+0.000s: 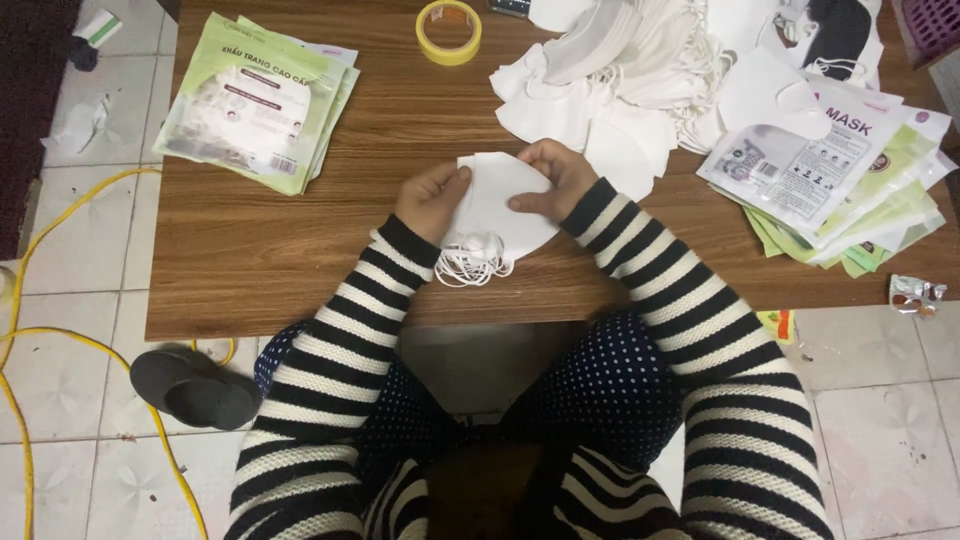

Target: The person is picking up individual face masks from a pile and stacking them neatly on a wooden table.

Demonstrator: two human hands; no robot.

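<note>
Both hands close on a white folded face mask (500,205) held just above the near middle of the wooden table (260,250): the left hand (432,197) pinches its left edge between thumb and fingers, the right hand (556,178) pinches the upper right edge, so the mask stays flat and stretched between them. Its white ear loops (472,262) hang bunched below, toward the person's striped sleeves. A loose heap of white masks (620,70) lies just beyond the right hand, within easy reach. Printed packets (840,180) fan out at the right edge, green packets (255,100) are stacked on the far left, and a yellow tape roll (449,31) sits at the far side.
</note>
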